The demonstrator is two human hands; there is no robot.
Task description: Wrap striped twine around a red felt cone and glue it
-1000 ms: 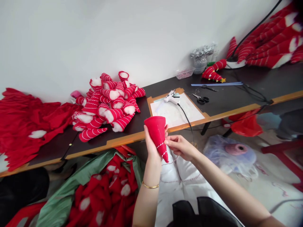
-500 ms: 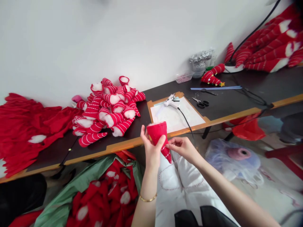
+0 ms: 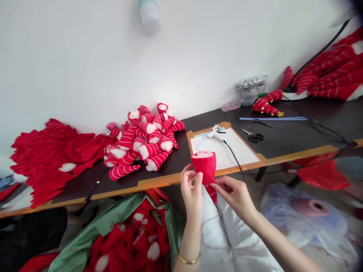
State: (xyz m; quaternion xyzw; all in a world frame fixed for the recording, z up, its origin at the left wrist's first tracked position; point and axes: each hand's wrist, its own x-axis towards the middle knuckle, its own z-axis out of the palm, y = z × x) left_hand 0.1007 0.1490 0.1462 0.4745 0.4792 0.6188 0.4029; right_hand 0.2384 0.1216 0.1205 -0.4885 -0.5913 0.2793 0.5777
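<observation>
"How far along is it?"
"Partway, I judge. The red fabric cone [image 3: 204, 168] is over my lap [image 3: 221, 230], just off the counter [image 3: 283, 138], its mouth full of white stuffing [image 3: 203, 154] and its tip pointing down."
"And your hands?"
"My left hand [image 3: 193, 187] grips the cone's left side, thumb in front. My right hand [image 3: 234, 192] pinches at its right edge, seemingly on the thin red-and-white twisted cord [image 3: 232, 249]."
"What's done?"
"The cord bands the narrow end."
"And left?"
"The wide upper part facing me is bare, so I'd say much winding remains. On the left, the pile of red cones with white stripes [image 3: 153, 139] looks banded along their length."
</observation>
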